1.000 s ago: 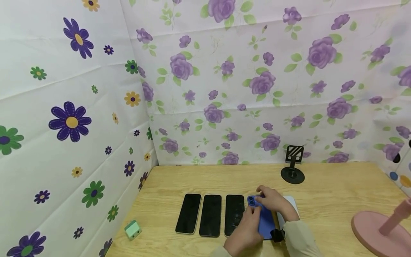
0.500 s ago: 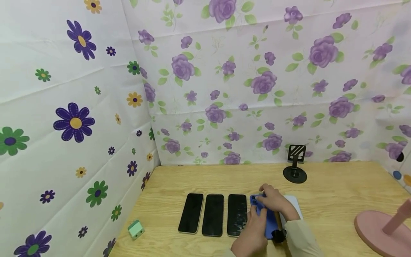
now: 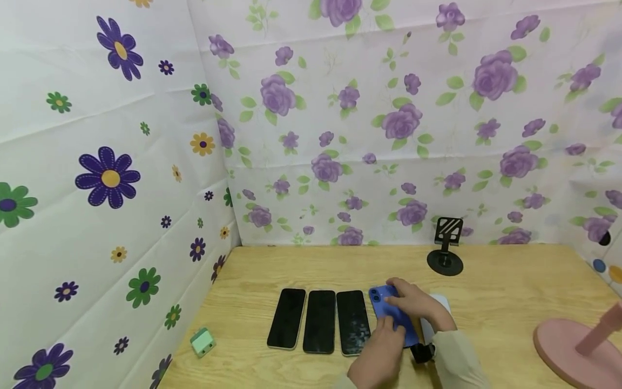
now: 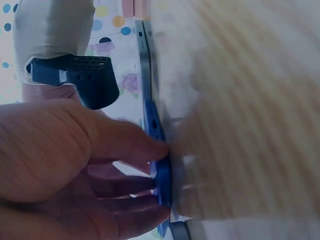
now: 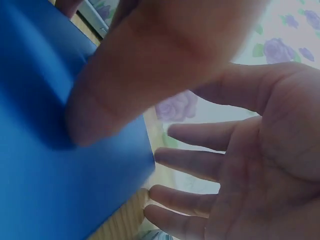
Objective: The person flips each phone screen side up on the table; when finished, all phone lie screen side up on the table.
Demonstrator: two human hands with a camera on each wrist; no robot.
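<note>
A blue phone [image 3: 394,312] lies camera side up on the wooden table, turned slightly so its top end leans left. My right hand [image 3: 417,302] reaches across its upper part, thumb on the back and fingers over toward the far edge. My left hand [image 3: 375,356] holds its lower left side; in the left wrist view, thumb and fingertips meet the blue edge. In the right wrist view a digit rests on the blue back. To its left lie three dark-screened phones, the nearest black phone [image 3: 353,323] slightly tilted. A white phone [image 3: 441,303] is partly hidden under my right forearm.
A black folding phone stand [image 3: 445,246] stands at the back. At the right is the round pink base [image 3: 573,346] of a stand. A small mint-green block [image 3: 202,342] sits at the left. Flowered sheets hang behind and on the left.
The blue phone has shifted slightly away from me and turned, its top end going left, with both hands on it. The nearest black phone has tilted the same way.
</note>
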